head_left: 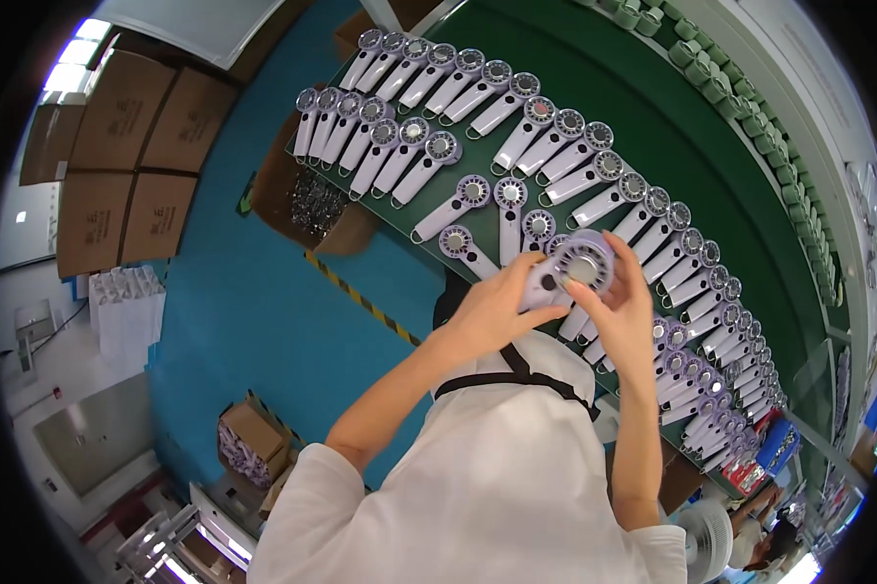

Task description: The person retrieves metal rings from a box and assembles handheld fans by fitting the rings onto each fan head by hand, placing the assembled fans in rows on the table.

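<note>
Both hands hold one lilac handheld fan (pixel 584 263) above the near edge of the green work table. Its round head with a silver centre faces up. My left hand (pixel 497 304) wraps the white handle from the left, which hides most of it. My right hand (pixel 625 311) grips the head from the right, the thumb across its front. Just beyond and to the left lie a few loose fans, one (pixel 510 209) pointing away and another (pixel 455 241) tilted beside my left hand. Part of the fans under my hands is hidden.
Long rows of similar fans (pixel 594 180) cover the green table (pixel 643 88). Pale green parts (pixel 720 88) line the far side. An open carton (pixel 346 229) of small dark pieces stands by the table's left end. Stacked boxes (pixel 117 165) stand at left; a person (pixel 750 545) is at lower right.
</note>
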